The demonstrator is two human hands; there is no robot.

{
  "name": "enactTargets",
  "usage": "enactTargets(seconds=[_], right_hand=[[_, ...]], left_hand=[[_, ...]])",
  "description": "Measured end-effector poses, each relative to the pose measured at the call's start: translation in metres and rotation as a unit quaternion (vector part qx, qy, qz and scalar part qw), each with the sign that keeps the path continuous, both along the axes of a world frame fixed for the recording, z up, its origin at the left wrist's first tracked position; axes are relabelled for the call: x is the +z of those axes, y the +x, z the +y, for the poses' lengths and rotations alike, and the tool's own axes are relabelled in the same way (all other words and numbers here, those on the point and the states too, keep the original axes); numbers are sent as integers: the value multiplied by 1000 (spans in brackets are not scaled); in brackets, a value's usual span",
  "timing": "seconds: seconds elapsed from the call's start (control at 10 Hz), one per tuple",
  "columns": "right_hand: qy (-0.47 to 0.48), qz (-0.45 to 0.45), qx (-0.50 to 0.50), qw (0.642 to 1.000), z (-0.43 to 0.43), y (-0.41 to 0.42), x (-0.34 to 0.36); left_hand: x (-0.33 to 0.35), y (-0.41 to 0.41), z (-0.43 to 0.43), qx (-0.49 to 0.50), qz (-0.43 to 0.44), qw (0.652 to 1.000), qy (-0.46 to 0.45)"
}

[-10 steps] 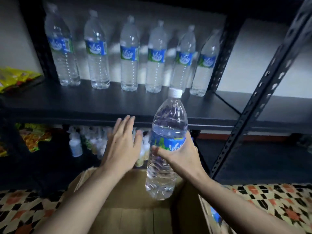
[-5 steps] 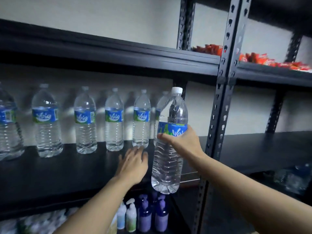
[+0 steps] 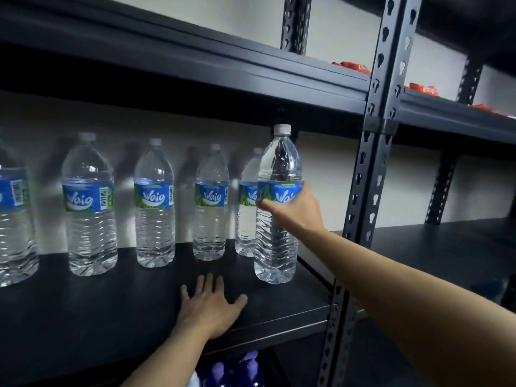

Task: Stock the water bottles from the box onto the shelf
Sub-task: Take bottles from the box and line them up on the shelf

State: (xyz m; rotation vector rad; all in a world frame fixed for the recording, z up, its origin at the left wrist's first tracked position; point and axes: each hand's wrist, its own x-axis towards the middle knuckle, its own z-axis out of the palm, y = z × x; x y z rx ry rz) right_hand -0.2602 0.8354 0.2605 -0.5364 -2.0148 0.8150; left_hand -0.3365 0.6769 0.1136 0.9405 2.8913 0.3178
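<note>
My right hand [image 3: 293,209] grips a clear water bottle [image 3: 277,241] with a blue label and white cap around its middle. The bottle stands upright at the right end of the black shelf [image 3: 125,308], in front of the back row, its base on or just above the board. Several matching bottles [image 3: 153,205] stand in a row along the wall behind it. My left hand [image 3: 210,305] rests flat on the shelf board, fingers spread, just left of and in front of the held bottle. The box is out of view.
A black perforated upright post [image 3: 371,177] stands right beside the held bottle. An upper shelf [image 3: 223,68] hangs close above the bottle caps, with red packets [image 3: 350,66] on it. Purple spray bottles [image 3: 237,372] sit below. Another black shelf [image 3: 446,247] extends right.
My right hand has carried the bottle up from the box and over onto the right end of the shelf. My left hand moved forward and now lies flat on the board.
</note>
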Motion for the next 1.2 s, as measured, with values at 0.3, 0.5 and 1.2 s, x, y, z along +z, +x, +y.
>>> enactTargets(seconds=[0.3, 0.5, 1.2], right_hand=[[-5, -9, -40, 999, 17, -42, -19], [-23, -12, -53, 998, 25, -62, -38], [-156, -16, -19, 987, 20, -62, -147]], left_hand=[[-2, 0, 2, 6, 17, 1000, -3], [-4, -3, 4, 6, 22, 1000, 4], [-4, -1, 4, 11, 12, 1000, 3]])
